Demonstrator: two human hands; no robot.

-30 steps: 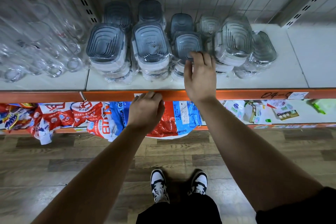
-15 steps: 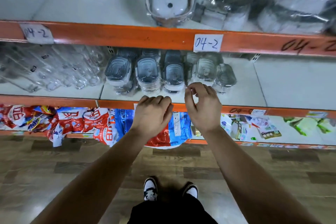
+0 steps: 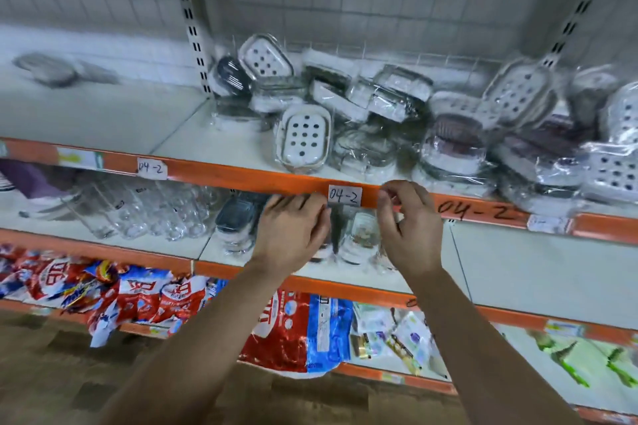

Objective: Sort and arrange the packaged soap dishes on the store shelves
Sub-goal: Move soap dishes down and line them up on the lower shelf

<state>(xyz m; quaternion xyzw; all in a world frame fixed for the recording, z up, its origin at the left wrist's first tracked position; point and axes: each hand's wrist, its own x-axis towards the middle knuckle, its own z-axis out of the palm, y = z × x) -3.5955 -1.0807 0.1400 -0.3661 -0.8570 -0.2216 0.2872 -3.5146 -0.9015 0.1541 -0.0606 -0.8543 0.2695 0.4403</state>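
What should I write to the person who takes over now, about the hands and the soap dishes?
Left hand: empty, fingers loosely bent, before the orange rail.
Right hand: empty, loosely curled, beside the 04-2 label.
Apparently done: grey-lidded soap dishes stand in rows on the middle shelf.
To do: wrapped soap dishes on the upper shelf lie jumbled; sort and line them up.

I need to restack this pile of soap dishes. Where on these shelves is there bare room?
Upper shelf: bare board left of the soap dish pile, except a grey item at the back. Middle shelf: bare right of the grey-lidded soap dishes. Crowded: the pile itself and the glassware middle-left.
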